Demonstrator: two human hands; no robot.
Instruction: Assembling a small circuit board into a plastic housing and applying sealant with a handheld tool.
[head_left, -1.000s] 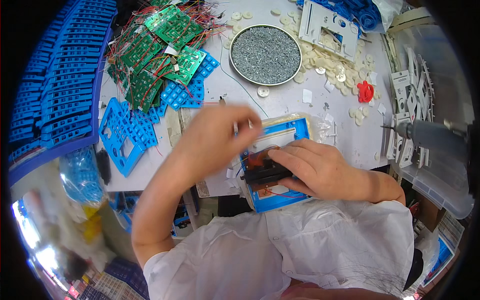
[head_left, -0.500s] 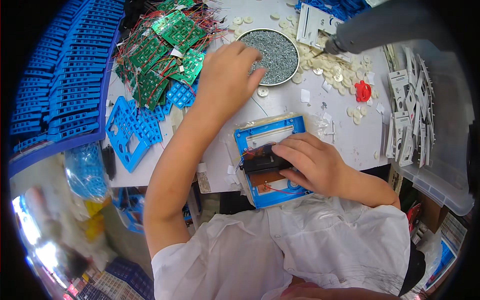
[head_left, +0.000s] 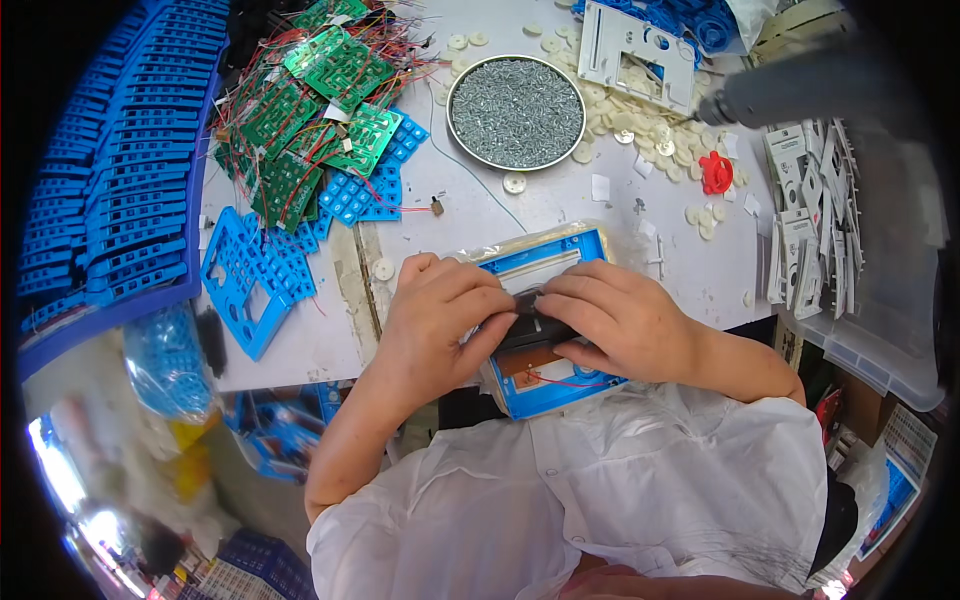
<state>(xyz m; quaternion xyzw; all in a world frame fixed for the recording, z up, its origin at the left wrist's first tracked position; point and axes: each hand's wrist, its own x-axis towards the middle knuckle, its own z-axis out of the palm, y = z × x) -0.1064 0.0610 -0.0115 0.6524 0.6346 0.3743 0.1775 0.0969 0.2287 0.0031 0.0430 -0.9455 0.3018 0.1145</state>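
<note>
The left hand (head_left: pixel 440 318) has its fingers curled and thumb brought in toward them at the left end of a black oblong plastic part (head_left: pixel 540 330); whether it pinches anything small I cannot tell. The right hand (head_left: pixel 622 325) is half closed, bent fingers and thumb holding the right end of that part. The black part lies across the middle of a shallow rectangular blue plastic casing (head_left: pixel 545 402), on the white tabletop (head_left: pixel 460 215) at its near edge. Inside the casing, below the black part, show a flat brown board (head_left: pixel 524 361) and a thin red wire (head_left: pixel 570 383).

Beyond the casing stands a round metal dish (head_left: pixel 515 168) full of small silver screws (head_left: pixel 515 110). To the casing's far left lie heaped green circuit boards (head_left: pixel 340 70) with red wires; left of it, a flat blue plastic frame (head_left: pixel 232 290). Beyond it to the right sits a red plastic piece (head_left: pixel 716 173).
</note>
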